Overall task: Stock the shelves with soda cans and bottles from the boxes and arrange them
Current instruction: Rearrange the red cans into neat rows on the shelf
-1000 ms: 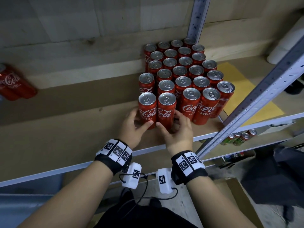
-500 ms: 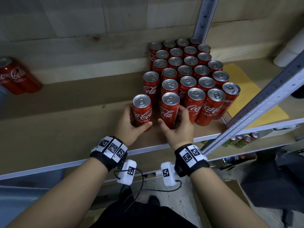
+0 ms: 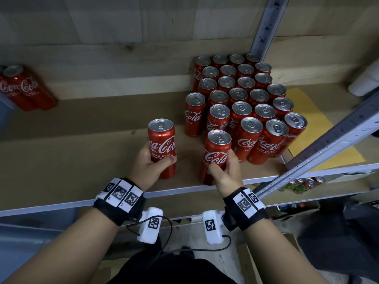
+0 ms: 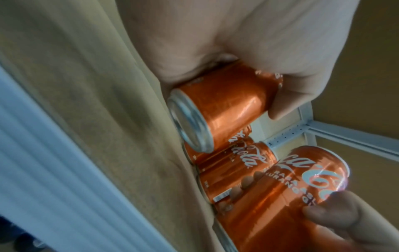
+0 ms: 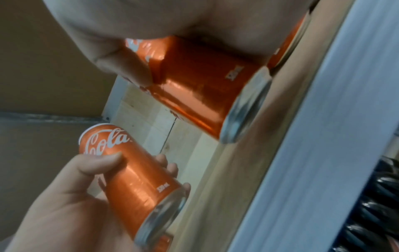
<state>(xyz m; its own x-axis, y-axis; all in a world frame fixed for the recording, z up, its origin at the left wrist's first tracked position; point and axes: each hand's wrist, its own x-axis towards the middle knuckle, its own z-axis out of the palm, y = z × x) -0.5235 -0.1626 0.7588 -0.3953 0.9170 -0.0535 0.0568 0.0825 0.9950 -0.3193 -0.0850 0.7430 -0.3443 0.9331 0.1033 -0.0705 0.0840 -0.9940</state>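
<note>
Fingers [image 3: 171, 159] of the left hand [image 3: 146, 168] clamped round one red can [image 3: 162, 146]; right hand [image 3: 224, 173] likewise wrapped round a second can [image 3: 215, 155]. Both cans upright near the shelf [image 3: 61, 160] front edge, left of the packed block of cans [image 3: 246, 103] at the shelf's right end by the upright post [image 3: 266, 25]. Block well filled; these two not yet seated. Much bare shelf leftward, so stocking judged partway done. No bottles visible here.

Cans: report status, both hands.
Left hand grips one can. Right hand grips another, beside the stack. Nothing blocking.
</note>
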